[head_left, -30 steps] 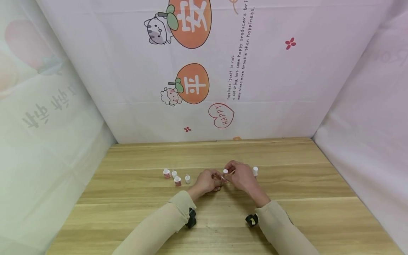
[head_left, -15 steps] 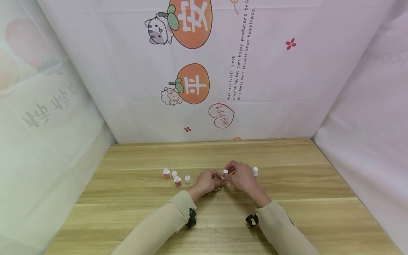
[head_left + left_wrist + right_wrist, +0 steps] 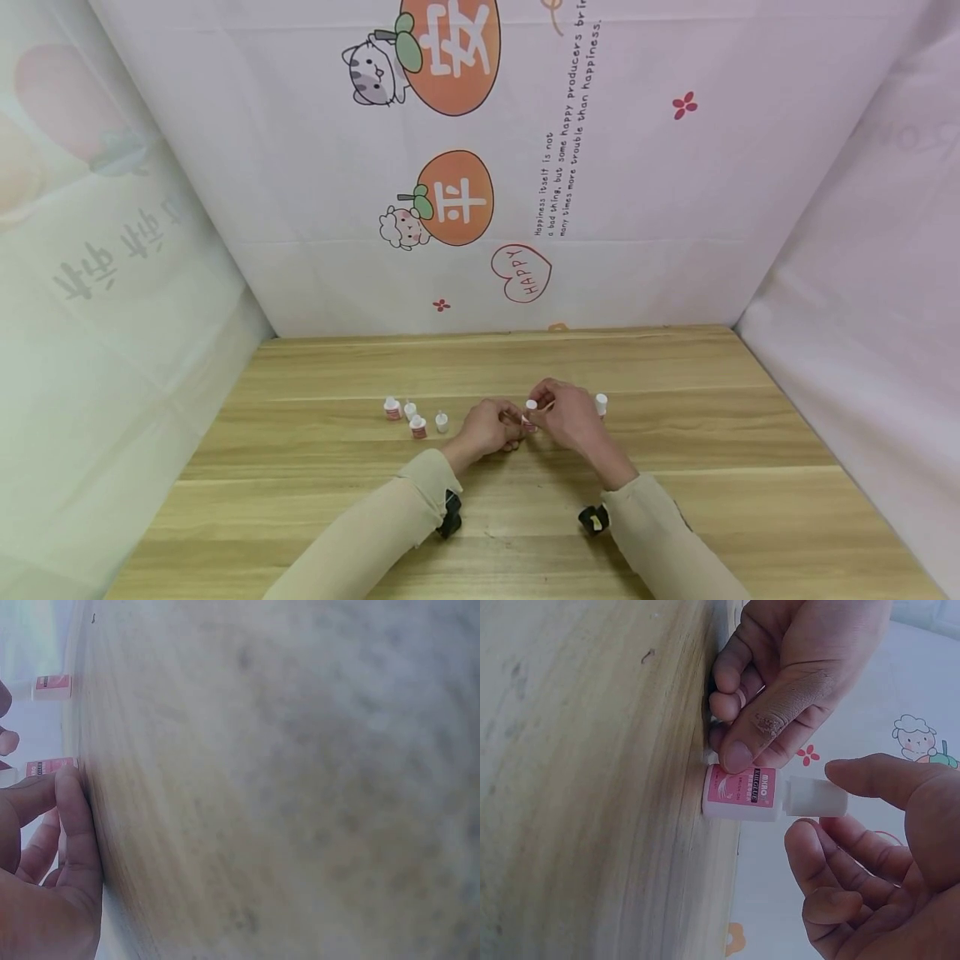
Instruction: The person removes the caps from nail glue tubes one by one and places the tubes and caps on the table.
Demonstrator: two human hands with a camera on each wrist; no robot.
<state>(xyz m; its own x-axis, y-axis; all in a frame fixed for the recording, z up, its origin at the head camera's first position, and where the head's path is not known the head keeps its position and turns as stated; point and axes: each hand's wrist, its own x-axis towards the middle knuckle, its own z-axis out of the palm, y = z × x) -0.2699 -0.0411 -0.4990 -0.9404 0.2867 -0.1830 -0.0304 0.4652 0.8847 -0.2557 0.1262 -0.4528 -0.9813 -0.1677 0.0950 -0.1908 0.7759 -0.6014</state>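
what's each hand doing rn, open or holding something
Left hand: closed, pinching the lower body of the pink-labelled bottle.
Right hand: closed, thumb and finger on that bottle's white cap.

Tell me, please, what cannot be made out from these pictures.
Head view: lower part of the rightmost white-capped plastic bottle, hidden by the right hand.
Head view: label print on the nearer uncapped white plastic bottle, too small.
Left wrist view: part of the held pink-labelled plastic bottle, behind the left hand.
Right wrist view: part of the right hand, beyond the right edge.
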